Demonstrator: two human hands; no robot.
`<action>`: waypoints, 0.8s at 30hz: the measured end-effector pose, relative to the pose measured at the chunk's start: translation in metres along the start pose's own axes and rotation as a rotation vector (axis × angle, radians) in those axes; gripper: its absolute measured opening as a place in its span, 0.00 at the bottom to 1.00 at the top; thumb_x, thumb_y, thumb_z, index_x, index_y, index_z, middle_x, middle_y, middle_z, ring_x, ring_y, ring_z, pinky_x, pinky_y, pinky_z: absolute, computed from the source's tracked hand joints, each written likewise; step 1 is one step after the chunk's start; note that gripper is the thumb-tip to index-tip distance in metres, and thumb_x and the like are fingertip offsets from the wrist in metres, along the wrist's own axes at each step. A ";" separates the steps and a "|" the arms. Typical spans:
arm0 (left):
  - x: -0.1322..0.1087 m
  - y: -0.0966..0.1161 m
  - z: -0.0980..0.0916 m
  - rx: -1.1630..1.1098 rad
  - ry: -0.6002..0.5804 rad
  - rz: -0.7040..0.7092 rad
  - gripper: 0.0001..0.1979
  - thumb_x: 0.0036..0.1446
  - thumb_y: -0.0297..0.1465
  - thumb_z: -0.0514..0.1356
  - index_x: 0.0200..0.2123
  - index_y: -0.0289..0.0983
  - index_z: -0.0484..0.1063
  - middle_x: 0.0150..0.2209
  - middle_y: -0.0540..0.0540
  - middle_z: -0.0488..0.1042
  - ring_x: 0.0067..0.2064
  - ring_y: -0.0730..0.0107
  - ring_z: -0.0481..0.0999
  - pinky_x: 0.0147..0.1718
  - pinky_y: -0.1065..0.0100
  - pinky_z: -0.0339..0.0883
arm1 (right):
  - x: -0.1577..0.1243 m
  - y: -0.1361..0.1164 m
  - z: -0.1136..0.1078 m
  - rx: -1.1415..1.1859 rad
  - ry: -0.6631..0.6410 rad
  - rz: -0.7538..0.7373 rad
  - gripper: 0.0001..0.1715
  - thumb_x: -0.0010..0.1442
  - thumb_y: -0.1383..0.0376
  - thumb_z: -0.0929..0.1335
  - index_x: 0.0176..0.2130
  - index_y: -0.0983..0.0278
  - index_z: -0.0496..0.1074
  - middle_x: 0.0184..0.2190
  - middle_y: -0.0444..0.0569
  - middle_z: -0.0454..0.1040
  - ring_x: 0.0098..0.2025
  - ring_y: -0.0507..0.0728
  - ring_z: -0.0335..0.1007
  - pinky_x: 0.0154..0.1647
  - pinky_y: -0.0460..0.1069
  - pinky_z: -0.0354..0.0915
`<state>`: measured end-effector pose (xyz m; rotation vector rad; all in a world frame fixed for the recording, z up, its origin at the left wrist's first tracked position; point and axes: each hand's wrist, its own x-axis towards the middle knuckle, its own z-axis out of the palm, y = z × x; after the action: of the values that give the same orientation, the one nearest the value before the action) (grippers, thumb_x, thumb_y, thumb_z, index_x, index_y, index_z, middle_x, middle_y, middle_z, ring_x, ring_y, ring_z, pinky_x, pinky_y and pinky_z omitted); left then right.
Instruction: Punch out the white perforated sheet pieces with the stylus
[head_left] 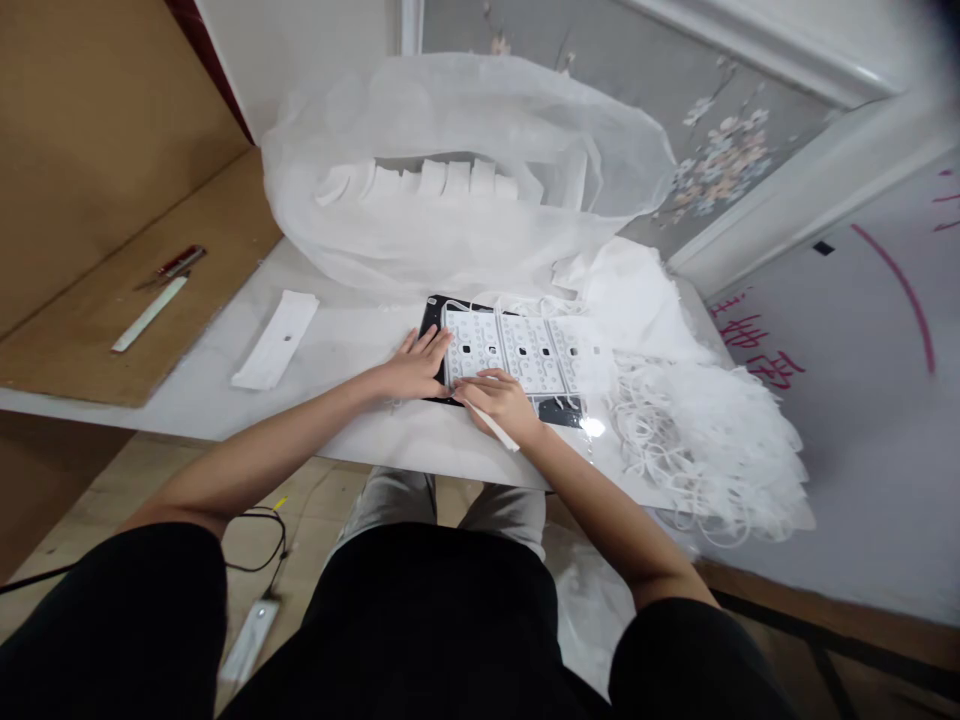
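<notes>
Our left hand's (416, 365) fingers lie flat and a little apart, pressing on the near left edge of the white punched sheet (517, 350). Our right hand's (502, 400) fingers are curled together and clamped on a thin white stick (495, 428), whose tip points in at the sheet's near edge while its tail juts back toward our wrist. The sheet is a row of panels joined side by side, each with a small dark opening and many tiny dots. It lies on a black board (433, 312) at the middle of the white table (375, 440), straight in front of us. Both hands are at the leftmost panel, so we judge the work on this sheet to be at that end. Whether the panels further right are finished or still waiting we cannot tell from here. Just right of the board a loose heap of thin white loops and scraps (697, 440) spreads to the table's edge, which suggests a fair amount has already been worked. Behind the board a big translucent bag (465, 230) stands open, with stacked white pieces (435, 180) inside, so plenty seems left. To the left a single white strip (276, 338) lies apart. Further off, a red-handled knife (174, 264) and a pale rod (150, 313) rest on a brown board (90, 360).
</notes>
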<state>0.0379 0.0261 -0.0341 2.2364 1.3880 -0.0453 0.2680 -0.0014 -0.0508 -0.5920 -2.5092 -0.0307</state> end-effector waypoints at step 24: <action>-0.004 -0.011 0.004 -0.147 0.043 0.076 0.62 0.58 0.53 0.59 0.74 0.36 0.16 0.77 0.36 0.22 0.75 0.45 0.16 0.71 0.46 0.18 | -0.009 0.008 0.000 0.302 -0.002 0.060 0.11 0.71 0.63 0.67 0.49 0.60 0.78 0.48 0.50 0.83 0.54 0.59 0.80 0.56 0.57 0.75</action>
<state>0.0270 0.0249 -0.0409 2.1767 1.2838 0.1281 0.2782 0.0020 -0.0564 -0.5397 -2.4312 0.3640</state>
